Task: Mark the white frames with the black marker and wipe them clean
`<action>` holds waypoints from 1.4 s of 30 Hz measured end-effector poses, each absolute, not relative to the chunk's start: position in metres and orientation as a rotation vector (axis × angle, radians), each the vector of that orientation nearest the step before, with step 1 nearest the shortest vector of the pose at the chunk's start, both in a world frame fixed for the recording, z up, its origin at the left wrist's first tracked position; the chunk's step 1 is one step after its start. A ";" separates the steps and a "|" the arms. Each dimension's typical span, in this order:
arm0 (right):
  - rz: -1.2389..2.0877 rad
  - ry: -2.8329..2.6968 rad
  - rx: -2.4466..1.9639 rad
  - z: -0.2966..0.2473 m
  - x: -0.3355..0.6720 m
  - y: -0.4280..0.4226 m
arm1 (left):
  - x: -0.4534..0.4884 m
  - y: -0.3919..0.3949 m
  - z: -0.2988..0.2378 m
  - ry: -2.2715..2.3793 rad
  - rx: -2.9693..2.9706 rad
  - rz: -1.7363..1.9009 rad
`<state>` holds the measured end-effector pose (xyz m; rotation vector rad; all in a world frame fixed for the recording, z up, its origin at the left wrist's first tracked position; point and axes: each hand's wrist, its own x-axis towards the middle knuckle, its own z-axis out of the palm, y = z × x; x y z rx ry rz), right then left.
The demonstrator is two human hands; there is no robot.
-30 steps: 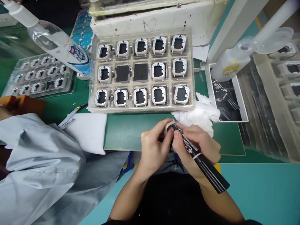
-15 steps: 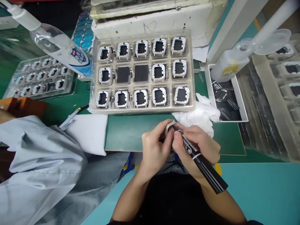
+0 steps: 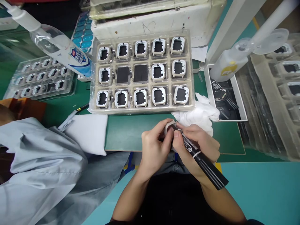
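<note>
Between the thumb and fingers of my left hand (image 3: 152,148) is a small white watch case (image 3: 168,125), mostly hidden by the fingers. My right hand (image 3: 199,142) is closed around a thick black marker pen (image 3: 209,170), its rear end pointing down and right toward my forearm. The marker's front end meets the case; fingers hide the exact contact spot. Just beyond my hands is a clear plastic tray (image 3: 140,110) holding several white watch cases (image 3: 140,98) in its pockets. Two pockets in the middle row show only dark pads (image 3: 141,73).
A crumpled white cloth (image 3: 197,114) lies right of my hands. Behind it, a white box (image 3: 243,115) holds a pump bottle (image 3: 228,67). Stacked trays (image 3: 269,125) stand far right. On the left are a spray bottle (image 3: 67,51), a folded white cloth (image 3: 90,132) and a co-worker's sleeve (image 3: 42,156).
The marker's rear end has swung slightly upward, with a small turn of my right hand. My left hand still holds the watch case in nearly the same place.
</note>
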<state>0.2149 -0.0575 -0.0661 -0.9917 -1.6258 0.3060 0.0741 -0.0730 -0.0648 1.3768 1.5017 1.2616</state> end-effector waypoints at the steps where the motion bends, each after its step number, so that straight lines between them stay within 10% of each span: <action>1: 0.305 -1.632 -0.989 -0.066 0.215 -0.058 | 0.074 -0.073 -0.065 1.501 1.365 1.252; 42: 0.378 -1.557 -0.948 -0.067 0.217 -0.055 | 0.067 -0.068 -0.065 1.407 1.179 1.224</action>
